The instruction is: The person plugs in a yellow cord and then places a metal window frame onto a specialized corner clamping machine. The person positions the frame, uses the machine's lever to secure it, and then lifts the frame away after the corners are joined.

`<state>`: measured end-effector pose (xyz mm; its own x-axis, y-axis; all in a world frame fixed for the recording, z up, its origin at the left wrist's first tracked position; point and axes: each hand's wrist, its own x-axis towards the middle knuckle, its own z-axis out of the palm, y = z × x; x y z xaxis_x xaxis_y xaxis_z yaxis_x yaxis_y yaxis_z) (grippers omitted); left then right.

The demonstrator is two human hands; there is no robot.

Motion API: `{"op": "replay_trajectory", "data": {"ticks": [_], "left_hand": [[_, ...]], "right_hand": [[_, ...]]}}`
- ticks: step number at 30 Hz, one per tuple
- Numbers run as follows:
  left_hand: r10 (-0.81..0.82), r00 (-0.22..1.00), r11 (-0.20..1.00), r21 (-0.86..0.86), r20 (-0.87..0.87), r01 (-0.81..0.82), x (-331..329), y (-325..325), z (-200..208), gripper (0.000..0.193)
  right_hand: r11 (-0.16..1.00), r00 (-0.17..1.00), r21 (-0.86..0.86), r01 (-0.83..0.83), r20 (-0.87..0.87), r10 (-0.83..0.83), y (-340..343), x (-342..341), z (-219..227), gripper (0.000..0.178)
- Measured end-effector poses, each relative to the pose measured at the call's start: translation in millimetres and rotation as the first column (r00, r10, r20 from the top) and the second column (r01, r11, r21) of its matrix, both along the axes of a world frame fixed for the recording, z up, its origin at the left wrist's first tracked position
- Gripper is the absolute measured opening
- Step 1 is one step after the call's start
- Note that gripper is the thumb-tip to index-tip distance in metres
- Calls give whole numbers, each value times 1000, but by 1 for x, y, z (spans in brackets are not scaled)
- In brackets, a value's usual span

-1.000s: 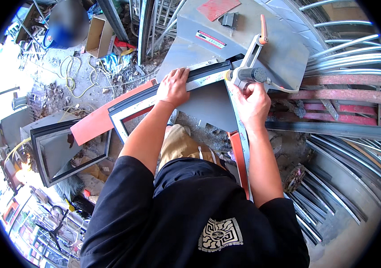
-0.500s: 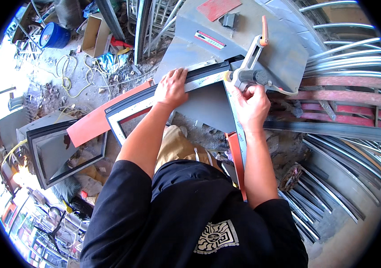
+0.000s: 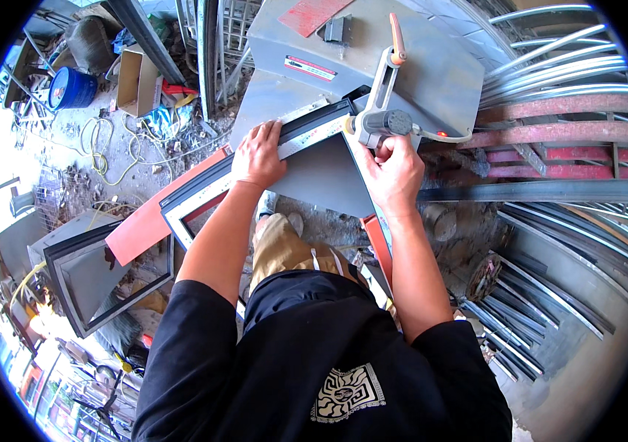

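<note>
A window frame (image 3: 301, 141) of black and white profile rests with one corner on a grey metal machine (image 3: 432, 74). My left hand (image 3: 259, 156) is closed over its upper bar, fingers bent across the far edge. At the right bar is my right hand (image 3: 393, 177), its thumb along the bar and its fingers curled just below a dark round cylinder (image 3: 388, 124); what the fingertips pinch is hidden. The cylinder belongs to a pale clamp arm (image 3: 382, 85) with an orange handle (image 3: 397, 40), which stands over the frame's corner. Orange-red boards (image 3: 155, 214) lie along the frame.
Another dark frame (image 3: 100, 283) leans at the left. Farther off are a blue bucket (image 3: 72, 90), a cardboard box (image 3: 137, 81) and a yellow cord (image 3: 96, 147) on the littered floor. Metal profiles (image 3: 506, 324) lie stacked at the right, below red rails (image 3: 557, 135).
The whole view has shifted, so machine, frame and hands appear a little farther left and the clamp slightly higher. Both hands keep their places at the frame.
</note>
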<state>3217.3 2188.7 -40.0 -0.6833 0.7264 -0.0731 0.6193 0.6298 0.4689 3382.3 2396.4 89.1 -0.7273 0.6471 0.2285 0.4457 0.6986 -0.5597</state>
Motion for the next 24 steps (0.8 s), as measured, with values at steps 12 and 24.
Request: {"op": "replay_trajectory", "data": {"ticks": [12,24], "left_hand": [[-19,1000,998,-53,-1,19,1,3,-3,85],[-21,1000,993,-113,-7,20,0,6,2,85]], "right_hand": [[996,997,-77,-45,-60,40,11,30,-9,69],[1000,924,-3,11,382,-9,3,151,-123,93]]}}
